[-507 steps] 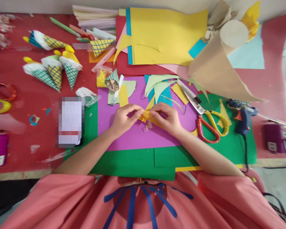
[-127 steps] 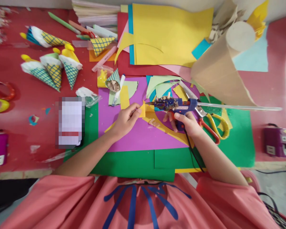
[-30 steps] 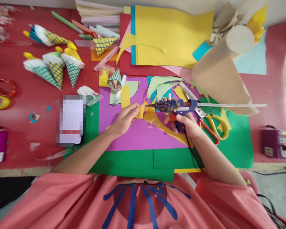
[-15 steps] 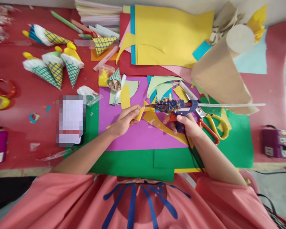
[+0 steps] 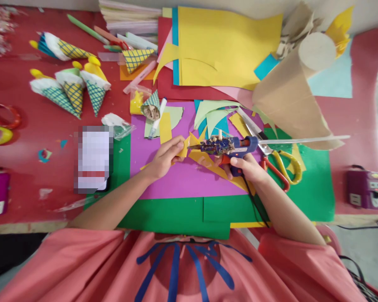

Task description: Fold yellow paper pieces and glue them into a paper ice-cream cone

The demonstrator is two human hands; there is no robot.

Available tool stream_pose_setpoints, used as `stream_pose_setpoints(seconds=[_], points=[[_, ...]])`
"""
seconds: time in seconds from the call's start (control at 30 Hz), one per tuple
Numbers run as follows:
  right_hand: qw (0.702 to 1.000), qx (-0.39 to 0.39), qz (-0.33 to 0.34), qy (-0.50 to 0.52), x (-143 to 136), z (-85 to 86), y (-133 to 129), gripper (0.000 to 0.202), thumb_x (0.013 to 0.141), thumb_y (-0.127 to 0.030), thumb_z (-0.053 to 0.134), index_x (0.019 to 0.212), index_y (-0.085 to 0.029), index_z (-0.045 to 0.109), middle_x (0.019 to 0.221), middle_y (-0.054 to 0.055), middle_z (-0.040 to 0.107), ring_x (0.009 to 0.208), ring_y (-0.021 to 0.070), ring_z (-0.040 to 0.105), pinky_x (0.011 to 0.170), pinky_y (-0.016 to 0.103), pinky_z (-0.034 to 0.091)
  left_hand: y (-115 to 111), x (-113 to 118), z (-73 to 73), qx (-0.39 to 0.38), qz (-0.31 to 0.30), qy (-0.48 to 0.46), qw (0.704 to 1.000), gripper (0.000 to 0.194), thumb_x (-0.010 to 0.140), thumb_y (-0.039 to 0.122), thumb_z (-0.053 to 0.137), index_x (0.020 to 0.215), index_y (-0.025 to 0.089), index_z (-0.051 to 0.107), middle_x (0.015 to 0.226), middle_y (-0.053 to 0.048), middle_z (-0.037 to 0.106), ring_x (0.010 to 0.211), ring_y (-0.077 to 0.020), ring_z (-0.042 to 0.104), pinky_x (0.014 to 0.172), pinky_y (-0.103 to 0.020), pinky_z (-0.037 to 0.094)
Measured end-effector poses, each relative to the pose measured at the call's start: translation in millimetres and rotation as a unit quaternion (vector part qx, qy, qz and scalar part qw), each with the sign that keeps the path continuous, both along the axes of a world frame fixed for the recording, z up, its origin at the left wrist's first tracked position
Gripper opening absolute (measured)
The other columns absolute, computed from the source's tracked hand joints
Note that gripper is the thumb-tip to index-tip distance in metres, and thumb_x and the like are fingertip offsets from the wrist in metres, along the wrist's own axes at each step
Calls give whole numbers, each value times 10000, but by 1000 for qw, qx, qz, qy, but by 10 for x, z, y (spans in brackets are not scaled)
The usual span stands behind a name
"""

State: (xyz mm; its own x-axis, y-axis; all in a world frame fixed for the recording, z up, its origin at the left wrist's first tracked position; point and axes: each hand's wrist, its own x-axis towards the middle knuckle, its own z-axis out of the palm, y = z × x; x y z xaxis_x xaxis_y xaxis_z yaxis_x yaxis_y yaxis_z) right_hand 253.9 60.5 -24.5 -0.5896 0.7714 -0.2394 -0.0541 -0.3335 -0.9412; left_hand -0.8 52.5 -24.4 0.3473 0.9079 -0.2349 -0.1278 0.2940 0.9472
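My left hand (image 5: 167,158) is closed on a small folded piece of yellow paper (image 5: 185,150), held over the purple sheet (image 5: 170,184). In my right hand (image 5: 244,165) is a blue hot glue gun (image 5: 228,147) with an orange trigger, my fingers wrapped round its handle. Its dark nozzle points left and reaches the edge of the yellow paper; whether it touches I cannot tell. A long clear glue stick (image 5: 302,140) sticks out of the gun's back end. A yellow paper strip (image 5: 214,164) lies under the gun.
Scissors (image 5: 277,165) lie just right of the glue gun, whose black cord (image 5: 255,201) runs over the front edge. Several paper cones (image 5: 96,92) and a phone (image 5: 96,159) are on the left. A large brown paper cone (image 5: 292,96) lies at back right.
The glue gun has shifted slightly left, bringing its nozzle closer to the yellow paper's edge. My left hand has barely moved.
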Motion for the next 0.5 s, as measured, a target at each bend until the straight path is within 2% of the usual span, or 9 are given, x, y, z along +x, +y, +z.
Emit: stream_pose_setpoints(seconds=[0.13, 0.3, 0.4, 0.5], points=[[1000, 6, 25, -18, 32, -14, -6, 419, 799, -550, 637, 830, -134, 682, 469, -26, 587, 398, 104, 532, 438, 226, 379, 7, -3, -29, -5, 15, -1, 1000, 378, 861, 503, 560, 695, 195, 417, 574, 59, 336, 459, -52, 291, 397, -176, 200], [999, -6, 40, -6, 37, -18, -3, 404, 791, -533, 653, 832, -133, 694, 505, -17, 606, 399, 102, 536, 429, 225, 382, 16, -18, -72, 2, 44, 21, 999, 385, 853, 518, 566, 691, 191, 441, 608, 46, 365, 483, -54, 338, 415, -165, 254], [1000, 6, 6, 27, 9, -11, 8, 409, 802, -534, 631, 839, -131, 691, 536, -13, 604, 375, 93, 521, 403, 224, 384, 17, -21, -88, 14, 46, 35, 998, 387, 847, 524, 567, 690, 190, 452, 600, 47, 369, 480, -51, 341, 412, -155, 266], [998, 11, -44, 43, -15, -14, 15, 382, 827, -514, 604, 851, -141, 681, 648, 14, 658, 368, 83, 509, 408, 242, 449, 8, -27, -96, 13, 49, 52, 997, 369, 837, 526, 574, 713, 194, 471, 609, 47, 378, 485, -52, 352, 407, -144, 287]])
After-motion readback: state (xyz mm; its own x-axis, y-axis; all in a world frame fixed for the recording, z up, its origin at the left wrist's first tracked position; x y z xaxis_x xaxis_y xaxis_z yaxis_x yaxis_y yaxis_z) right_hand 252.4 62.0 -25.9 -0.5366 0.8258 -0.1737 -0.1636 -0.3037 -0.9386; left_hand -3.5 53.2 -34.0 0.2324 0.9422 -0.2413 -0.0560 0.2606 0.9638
